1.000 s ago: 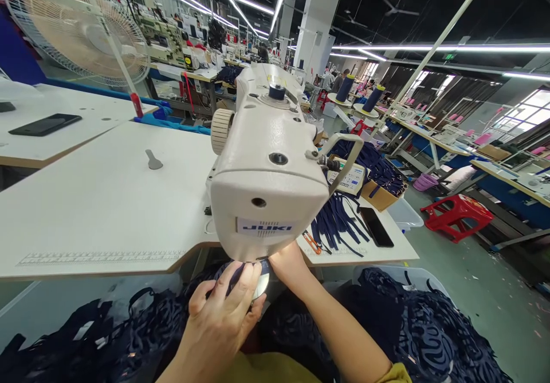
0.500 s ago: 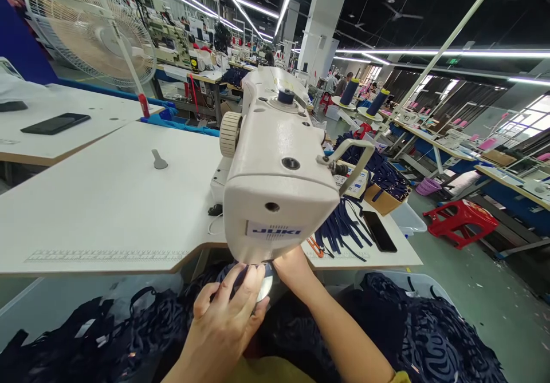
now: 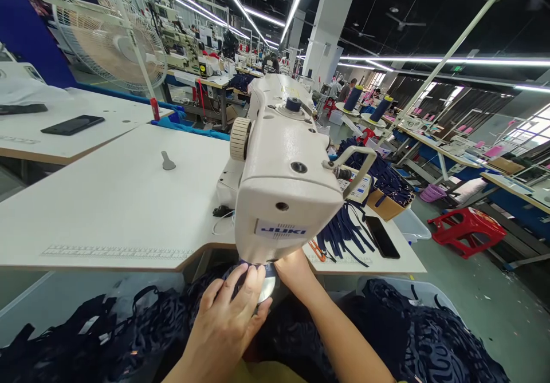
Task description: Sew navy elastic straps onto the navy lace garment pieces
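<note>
A white sewing machine stands in the middle, its head end towards me. Just below its front, my left hand presses dark navy fabric with bent fingers. My right hand reaches under the machine head from the right; its fingertips are hidden there, so what they hold does not show. A bright, shiny round part shows between the two hands. The needle area is out of sight behind the machine head.
Bins of dark garments flank me at left and right. Navy straps, orange snips and a phone lie right of the machine. A grey metal piece rests on the left tabletop.
The whole view has shifted slightly, so the machine and table appear a little further right. Both hands keep nearly the same place below the machine head.
</note>
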The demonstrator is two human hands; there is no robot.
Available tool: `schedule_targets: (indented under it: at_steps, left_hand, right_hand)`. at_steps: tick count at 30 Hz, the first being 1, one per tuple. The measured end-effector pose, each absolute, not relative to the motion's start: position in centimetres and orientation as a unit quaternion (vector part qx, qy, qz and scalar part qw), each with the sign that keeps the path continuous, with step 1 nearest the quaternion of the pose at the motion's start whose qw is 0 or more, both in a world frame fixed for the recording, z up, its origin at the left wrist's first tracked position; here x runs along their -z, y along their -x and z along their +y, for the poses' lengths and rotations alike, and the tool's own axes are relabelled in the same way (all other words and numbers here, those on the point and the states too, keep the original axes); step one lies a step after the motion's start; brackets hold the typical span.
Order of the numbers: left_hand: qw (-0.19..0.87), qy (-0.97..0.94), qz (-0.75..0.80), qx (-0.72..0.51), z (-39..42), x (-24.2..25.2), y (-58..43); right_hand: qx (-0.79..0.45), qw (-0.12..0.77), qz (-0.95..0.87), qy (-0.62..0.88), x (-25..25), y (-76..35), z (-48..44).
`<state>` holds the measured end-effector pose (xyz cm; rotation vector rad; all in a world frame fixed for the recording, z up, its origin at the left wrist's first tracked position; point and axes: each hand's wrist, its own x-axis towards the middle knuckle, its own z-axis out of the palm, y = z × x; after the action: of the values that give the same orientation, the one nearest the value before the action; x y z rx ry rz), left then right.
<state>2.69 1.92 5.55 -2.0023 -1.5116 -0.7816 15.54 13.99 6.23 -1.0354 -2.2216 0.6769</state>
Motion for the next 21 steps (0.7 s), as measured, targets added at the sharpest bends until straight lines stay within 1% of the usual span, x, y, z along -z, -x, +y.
schedule_targets:
  at_steps: [6, 11, 13, 16, 17, 18, 20, 21]
  left_hand:
    - [0.253, 0.756, -0.538, 0.274, 2.2, -5.0, -2.6]
    - [0.235, 0.760, -0.522, 0.306, 2.4, -5.5, -2.9]
    - [0.218, 0.756, -0.522, 0.328, 2.4, -4.8, -3.0]
    - [0.155, 0.710, -0.563, 0.394, 2.2, -1.0, -2.7]
    - [0.120, 0.670, -0.592, 0.432, 2.0, 0.8, -2.5]
    - [0.062, 0.617, -0.632, 0.464, 1.8, 2.8, -2.4]
    - [0.005, 0.566, -0.682, 0.464, 1.2, 6.7, -2.1]
    - [-0.035, 0.562, -0.692, 0.452, 0.9, 8.3, -2.2]
  right_hand:
    - [-0.285, 0.332, -0.807, 0.396, -6.1, -15.6, 13.9]
    - [-0.331, 0.366, -0.770, 0.404, -5.5, -15.6, 14.0]
    - [-0.361, 0.385, -0.746, 0.406, -5.4, -15.6, 14.1]
    - [-0.424, 0.421, -0.679, 0.427, -5.7, -15.8, 13.2]
    - [-0.457, 0.430, -0.646, 0.434, -6.0, -16.0, 12.5]
    - [-0.500, 0.433, -0.610, 0.438, -6.4, -16.3, 11.5]
    - [-0.599, 0.414, -0.541, 0.420, -7.6, -17.2, 8.9]
    - [-0.653, 0.382, -0.518, 0.400, -8.3, -17.8, 7.3]
